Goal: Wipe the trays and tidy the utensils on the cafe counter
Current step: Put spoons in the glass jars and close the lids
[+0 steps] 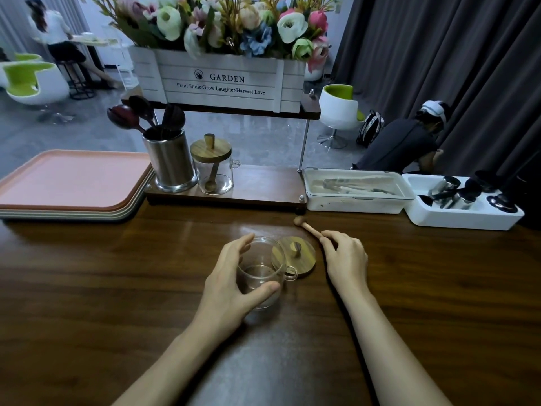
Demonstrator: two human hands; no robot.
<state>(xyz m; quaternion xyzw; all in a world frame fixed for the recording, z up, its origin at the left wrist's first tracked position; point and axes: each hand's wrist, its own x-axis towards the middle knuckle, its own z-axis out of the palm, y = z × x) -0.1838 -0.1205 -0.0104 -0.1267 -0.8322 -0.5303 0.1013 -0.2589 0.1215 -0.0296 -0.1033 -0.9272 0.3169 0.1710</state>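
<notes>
An open glass jar (260,273) stands on the dark wooden counter (117,288), and my left hand (231,285) grips it from the left. Its round wooden lid (294,256) lies flat just right of the jar. My right hand (345,256) pinches the handle end of a small wooden spoon (307,225), whose bowl rests on the counter. A stack of trays (73,183), pink on top, sits at the far left.
A wooden rack (263,186) holds a steel utensil cup (169,162) with dark spoons and a lidded glass jar (213,168). White bins (357,189) (462,203) of cutlery and metal ware stand to the right. A flower box tops the rack. People are beyond the counter.
</notes>
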